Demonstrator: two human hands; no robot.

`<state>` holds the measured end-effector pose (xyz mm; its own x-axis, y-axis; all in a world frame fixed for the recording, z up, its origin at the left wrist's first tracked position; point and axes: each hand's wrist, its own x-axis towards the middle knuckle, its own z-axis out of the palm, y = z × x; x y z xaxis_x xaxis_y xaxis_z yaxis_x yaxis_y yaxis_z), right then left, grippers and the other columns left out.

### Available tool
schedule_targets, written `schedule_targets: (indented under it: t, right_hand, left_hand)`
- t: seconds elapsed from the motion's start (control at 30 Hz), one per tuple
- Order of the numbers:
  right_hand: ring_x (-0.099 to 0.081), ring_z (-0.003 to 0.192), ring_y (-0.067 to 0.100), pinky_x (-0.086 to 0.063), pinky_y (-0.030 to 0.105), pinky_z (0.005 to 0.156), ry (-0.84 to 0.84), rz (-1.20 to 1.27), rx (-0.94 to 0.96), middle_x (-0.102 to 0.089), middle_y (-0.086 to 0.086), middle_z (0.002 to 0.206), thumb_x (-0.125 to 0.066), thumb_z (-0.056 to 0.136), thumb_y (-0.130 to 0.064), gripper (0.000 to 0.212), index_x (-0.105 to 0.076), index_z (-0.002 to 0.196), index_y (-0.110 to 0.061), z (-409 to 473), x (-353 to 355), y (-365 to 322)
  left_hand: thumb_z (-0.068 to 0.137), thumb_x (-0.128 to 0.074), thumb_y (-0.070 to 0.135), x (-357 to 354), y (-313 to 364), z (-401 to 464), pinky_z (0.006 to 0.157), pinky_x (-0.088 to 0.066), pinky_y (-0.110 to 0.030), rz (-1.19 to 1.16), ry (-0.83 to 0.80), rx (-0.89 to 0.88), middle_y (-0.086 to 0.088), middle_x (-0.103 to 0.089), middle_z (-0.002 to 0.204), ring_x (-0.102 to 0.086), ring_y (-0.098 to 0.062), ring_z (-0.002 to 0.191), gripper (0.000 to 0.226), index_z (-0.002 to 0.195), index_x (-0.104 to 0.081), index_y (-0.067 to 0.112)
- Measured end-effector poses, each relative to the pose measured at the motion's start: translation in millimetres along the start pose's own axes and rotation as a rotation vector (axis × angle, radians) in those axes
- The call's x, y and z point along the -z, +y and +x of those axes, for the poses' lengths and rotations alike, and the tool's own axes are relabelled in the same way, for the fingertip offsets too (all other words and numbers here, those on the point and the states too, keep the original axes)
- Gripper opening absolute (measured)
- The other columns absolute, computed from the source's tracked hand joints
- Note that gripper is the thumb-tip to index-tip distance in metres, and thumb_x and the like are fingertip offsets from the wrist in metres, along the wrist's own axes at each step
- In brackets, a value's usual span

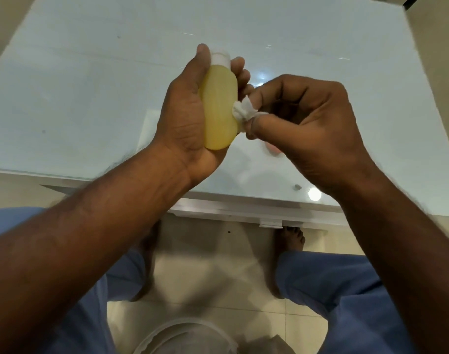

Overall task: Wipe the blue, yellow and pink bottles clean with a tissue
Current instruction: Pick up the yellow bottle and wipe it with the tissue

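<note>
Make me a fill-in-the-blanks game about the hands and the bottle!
1. The left hand holds a bottle whose colour is ____.
2. The right hand pinches a crumpled white ____ against the bottle's side.
3. The bottle's cap is coloured ____.
4. Both hands are above a glossy ____ with a pale top.

Missing words: yellow; tissue; white; table

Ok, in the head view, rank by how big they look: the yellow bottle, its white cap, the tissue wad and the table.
1. Table, by far the largest.
2. Yellow bottle, held in the left hand.
3. White cap and tissue wad, pinched by the right hand: they look alike, and both are partly hidden by fingers, so I won't rank them.
</note>
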<state>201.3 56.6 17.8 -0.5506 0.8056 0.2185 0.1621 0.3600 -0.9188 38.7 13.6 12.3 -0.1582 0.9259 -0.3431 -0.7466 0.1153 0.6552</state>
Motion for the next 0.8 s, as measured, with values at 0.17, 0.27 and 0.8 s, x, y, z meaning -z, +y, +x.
schedule_targets:
  t: [0.17, 0.27, 0.8]
  right_hand:
    - [-0.078, 0.080, 0.028, -0.063, 0.037, 0.065, -0.095, -0.045, 0.044, -0.080, 0.013, 0.088, -0.075, 0.089, -0.002, 0.003, -0.078, 0.090, -0.001, 0.1, 3.5, -2.3]
    - [-0.076, 0.078, 0.027, -0.060, 0.034, 0.067, 0.049, -0.037, 0.108, -0.078, 0.014, 0.088, -0.071, 0.090, 0.002, 0.004, -0.075, 0.089, 0.003, 2.9, 4.8, -2.3]
    - [-0.073, 0.092, 0.012, -0.063, 0.023, 0.079, 0.294, -0.304, 0.160, -0.074, 0.003, 0.099, -0.069, 0.097, -0.001, 0.009, -0.075, 0.104, -0.002, 6.8, 5.2, 2.8]
  left_hand:
    - [0.108, -0.044, 0.043, 0.7, 2.8, -0.5, 0.102, -0.057, -0.043, -0.035, -0.055, 0.031, -0.009, -0.072, 0.109, -0.072, -0.022, 0.104, 0.044, 0.118, -0.065, 0.006]
    - [0.105, -0.044, 0.043, -3.3, 6.7, -1.2, 0.103, -0.055, -0.052, -0.085, -0.130, 0.125, -0.018, -0.067, 0.127, -0.067, -0.035, 0.123, 0.039, 0.118, -0.056, 0.008]
    - [0.104, -0.056, 0.046, -8.4, 4.5, -1.9, 0.101, -0.058, -0.053, 0.300, -0.024, 0.172, -0.012, -0.072, 0.133, -0.074, -0.030, 0.116, 0.052, 0.142, -0.059, 0.010]
